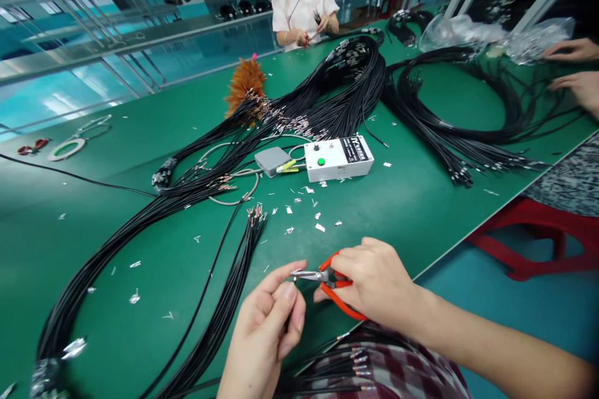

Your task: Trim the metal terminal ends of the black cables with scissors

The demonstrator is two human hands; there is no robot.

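Near the front edge of the green table, my left hand [269,324] is closed on a thin black cable, its end held up between thumb and forefinger. Most of that cable is hidden behind the fingers. My right hand [374,283] grips a pair of snips [344,307] by its orange-red handles. The metal blades point left and lie right at the cable end by my left fingertips; whether they touch it I cannot tell. On my lap, over checked cloth, lie more black cables [327,369] with stripped ends. Another cable bundle [234,268] rests left of my left hand.
A white box [339,159] with a green button stands mid-table, beside a small grey box [272,161]. Large black cable bundles [349,90] lie behind it. Foil scraps litter the table [388,212]. One person [304,3] works opposite; another person's hands [578,78] handle cables at right.
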